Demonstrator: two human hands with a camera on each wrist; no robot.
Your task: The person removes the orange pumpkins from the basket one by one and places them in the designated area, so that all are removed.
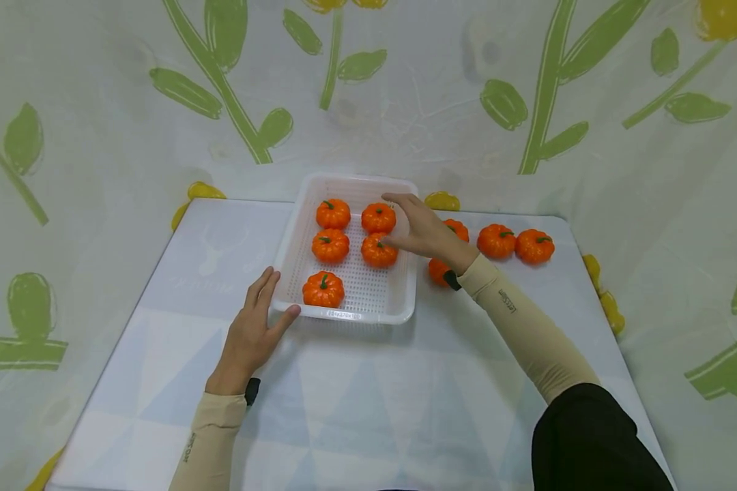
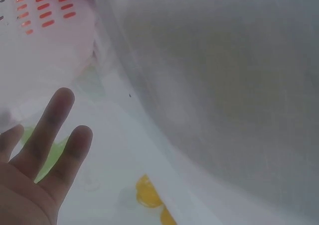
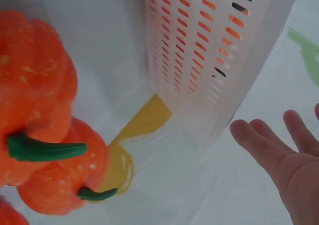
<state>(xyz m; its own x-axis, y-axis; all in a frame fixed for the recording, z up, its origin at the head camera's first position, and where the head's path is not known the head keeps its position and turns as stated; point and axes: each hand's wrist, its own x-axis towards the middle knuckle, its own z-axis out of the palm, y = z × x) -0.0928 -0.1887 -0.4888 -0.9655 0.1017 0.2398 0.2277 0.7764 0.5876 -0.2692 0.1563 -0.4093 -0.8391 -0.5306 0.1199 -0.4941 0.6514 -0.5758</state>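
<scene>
A white perforated plastic basket holds several small orange pumpkins with green stems. Three of them stand in the left column, the nearest pumpkin close to the front rim. My left hand is at the basket's front left corner, thumb at the rim and fingers along the side, spread and nearly straight. Over the right rim reaches my right hand, its thumb and fingers apart around the two right-column pumpkins, a far pumpkin and a near pumpkin. Nothing shows in its grasp in the right wrist view.
More pumpkins lie on the table right of the basket: an outer pumpkin, its neighbour, and others partly hidden behind my right wrist. The table has a pale triangle-patterned cover. A leaf-printed curtain hangs behind.
</scene>
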